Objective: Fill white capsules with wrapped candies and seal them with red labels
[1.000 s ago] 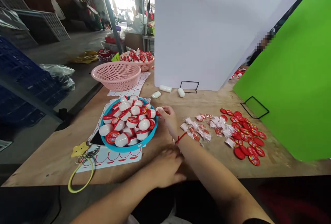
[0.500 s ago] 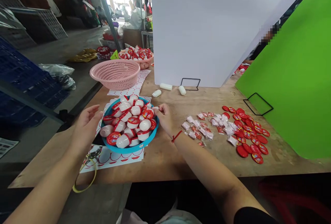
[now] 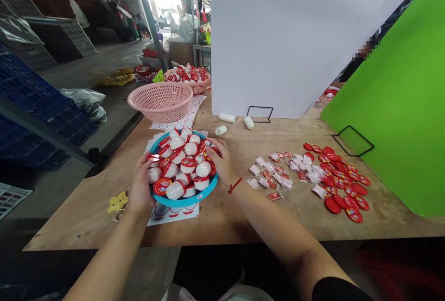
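A blue basin [image 3: 179, 202] heaped with small white cups with red lids [image 3: 188, 165] stands near the table's front left. My left hand [image 3: 141, 187] is closed around the basin's left rim, its fingertips beside the outermost cups. At the right rim, my right hand [image 3: 219, 159] is curled over the edge, fingers against the cups there; a red string bracelet is on that wrist. Printed paper sheets [image 3: 170, 218] lie beneath the basin. Just left of my left hand is a yellow star-shaped charm [image 3: 117, 202] with rings.
Behind the basin stand a pink basket [image 3: 162, 116] and another basket of lidded cups [image 3: 187, 74]. Several white cups [image 3: 227, 118] lie near a white board [image 3: 271, 41]. Small packets [image 3: 274, 173] and red lids [image 3: 342, 180] spread rightward, before a green board [image 3: 392, 120].
My left hand has come in from the left and taken hold of the basin's rim. My right hand has wrapped further over its rim. The charm's yellow strap no longer hangs over the table edge.
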Motion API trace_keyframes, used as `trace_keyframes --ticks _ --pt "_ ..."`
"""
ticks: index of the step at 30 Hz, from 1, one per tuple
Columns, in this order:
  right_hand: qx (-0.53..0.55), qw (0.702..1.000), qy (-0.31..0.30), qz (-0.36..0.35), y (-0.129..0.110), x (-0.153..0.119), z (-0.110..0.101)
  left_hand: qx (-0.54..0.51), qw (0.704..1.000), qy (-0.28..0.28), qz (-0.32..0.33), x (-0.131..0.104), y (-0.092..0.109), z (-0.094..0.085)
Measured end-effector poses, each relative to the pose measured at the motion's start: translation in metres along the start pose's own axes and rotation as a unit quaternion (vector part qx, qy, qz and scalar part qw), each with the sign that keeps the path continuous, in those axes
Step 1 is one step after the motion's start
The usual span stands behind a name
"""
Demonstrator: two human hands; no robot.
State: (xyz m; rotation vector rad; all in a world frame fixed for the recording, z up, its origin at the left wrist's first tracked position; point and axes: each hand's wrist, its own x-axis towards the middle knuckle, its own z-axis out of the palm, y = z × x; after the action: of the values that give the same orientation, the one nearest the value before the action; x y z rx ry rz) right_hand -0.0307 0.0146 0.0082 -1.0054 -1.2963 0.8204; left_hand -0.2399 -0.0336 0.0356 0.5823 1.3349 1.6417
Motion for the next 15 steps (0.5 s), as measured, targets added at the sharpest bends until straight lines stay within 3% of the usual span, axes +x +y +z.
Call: trace_keyframes --ticks 4,8,11,15 --pt "-0.001 1.000 0.009 -0.017 -0.007 -0.001 -0.010 0.000 1.000 0.001 -0.004 -0.013 0.007 0.011" --pt "-0.007 0.999 0.016 -0.028 -0.034 0.003 -0.032 0.002 1.000 -0.002 0.020 -0.030 0.020 0.031" --pt "-0.002 0.999 0.037 -0.032 -0.058 0.005 -0.061 0.002 0.999 -0.032 0.026 -0.049 0.030 0.056" --pt "-0.004 0.997 0.073 -0.033 -0.089 -0.006 -0.120 0.024 0.996 -0.082 0.027 -0.090 0.034 0.099"
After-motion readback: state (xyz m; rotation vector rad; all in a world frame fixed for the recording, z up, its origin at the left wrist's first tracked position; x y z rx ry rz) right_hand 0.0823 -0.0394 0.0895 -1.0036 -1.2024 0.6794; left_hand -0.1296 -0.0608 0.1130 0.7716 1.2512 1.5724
